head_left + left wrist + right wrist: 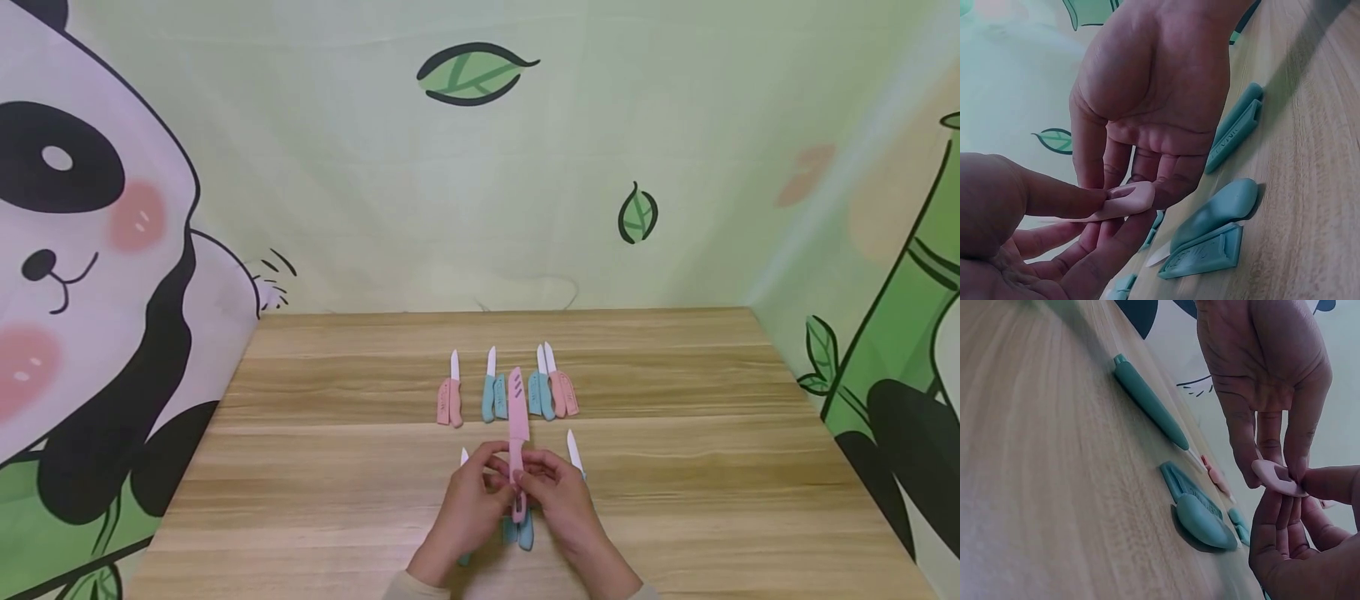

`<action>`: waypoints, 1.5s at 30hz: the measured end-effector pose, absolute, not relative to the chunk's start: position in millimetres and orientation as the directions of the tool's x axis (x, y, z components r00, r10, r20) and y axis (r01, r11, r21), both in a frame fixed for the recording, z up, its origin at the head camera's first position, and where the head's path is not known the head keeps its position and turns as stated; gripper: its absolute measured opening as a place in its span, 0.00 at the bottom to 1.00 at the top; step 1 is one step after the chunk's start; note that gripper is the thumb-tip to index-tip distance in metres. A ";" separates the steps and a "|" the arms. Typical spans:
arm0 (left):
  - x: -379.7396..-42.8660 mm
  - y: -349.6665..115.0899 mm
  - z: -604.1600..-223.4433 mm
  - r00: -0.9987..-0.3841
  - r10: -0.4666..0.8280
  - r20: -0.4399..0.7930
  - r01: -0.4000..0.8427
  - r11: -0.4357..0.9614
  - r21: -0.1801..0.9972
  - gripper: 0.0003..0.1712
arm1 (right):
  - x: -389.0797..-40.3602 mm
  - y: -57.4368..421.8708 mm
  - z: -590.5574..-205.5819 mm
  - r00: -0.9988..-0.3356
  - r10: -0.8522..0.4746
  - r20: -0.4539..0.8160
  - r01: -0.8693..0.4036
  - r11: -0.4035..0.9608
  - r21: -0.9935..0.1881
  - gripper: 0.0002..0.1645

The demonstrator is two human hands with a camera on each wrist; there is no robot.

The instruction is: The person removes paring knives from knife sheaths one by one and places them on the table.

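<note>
A long pink knife (518, 417) points away from me, with slanted slots near its tip and a loop-shaped hole at the handle end. My left hand (476, 492) pinches its handle between thumb and fingers. From the other side my right hand (561, 498) also grips the handle. The handle end (1138, 197) shows between both hands' fingertips in the left wrist view. Below the hands lies a turquoise-handled knife (526, 533) beside its turquoise sheath (1204, 253). Another turquoise knife (1150, 403) lies left of my left hand, partly hidden in the head view.
Farther back, a row of small white-bladed knives lies beside matching sheaths, including a pink knife (455, 404), a turquoise knife (489, 398) and a pink one (557, 392) at the right. One more white blade (574, 450) shows by my right hand. A printed cloth (360, 167) hangs behind the wooden table (300, 467).
</note>
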State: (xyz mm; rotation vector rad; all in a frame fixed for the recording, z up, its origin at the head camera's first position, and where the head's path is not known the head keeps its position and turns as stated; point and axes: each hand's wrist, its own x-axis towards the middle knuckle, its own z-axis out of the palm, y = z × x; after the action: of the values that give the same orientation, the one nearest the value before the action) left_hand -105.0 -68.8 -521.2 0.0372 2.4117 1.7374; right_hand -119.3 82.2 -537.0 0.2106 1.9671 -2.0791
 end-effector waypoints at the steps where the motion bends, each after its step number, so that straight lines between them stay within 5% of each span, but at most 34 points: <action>1: -104.9 -68.8 -521.3 -0.985 0.118 -0.122 -0.078 0.320 0.944 0.29 | -119.1 82.2 -537.3 -0.952 -0.093 -0.290 0.295 -0.044 -0.954 0.19; 18: -119.1 -83.0 -520.3 -0.965 0.207 -0.161 -0.104 0.262 0.959 0.24 | -114.0 87.6 -536.1 -0.946 -0.110 -0.305 0.313 -0.060 -0.948 0.20; 32: -160.8 -77.8 -509.2 -0.978 0.103 -0.182 -0.170 0.122 0.978 0.19 | -107.5 91.6 -535.4 -0.939 -0.123 -0.321 0.327 -0.029 -0.945 0.20; 45: -163.1 -74.5 -508.7 -0.981 0.060 -0.183 -0.177 0.091 0.980 0.14 | -103.6 95.3 -536.2 -0.929 -0.176 -0.326 0.337 -0.037 -0.941 0.22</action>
State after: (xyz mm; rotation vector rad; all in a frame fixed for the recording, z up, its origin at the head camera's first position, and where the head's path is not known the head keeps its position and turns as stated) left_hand -163.1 -74.5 -508.7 -0.1182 2.1827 2.0038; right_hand -103.6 95.3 -536.2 0.1696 1.8960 -2.0283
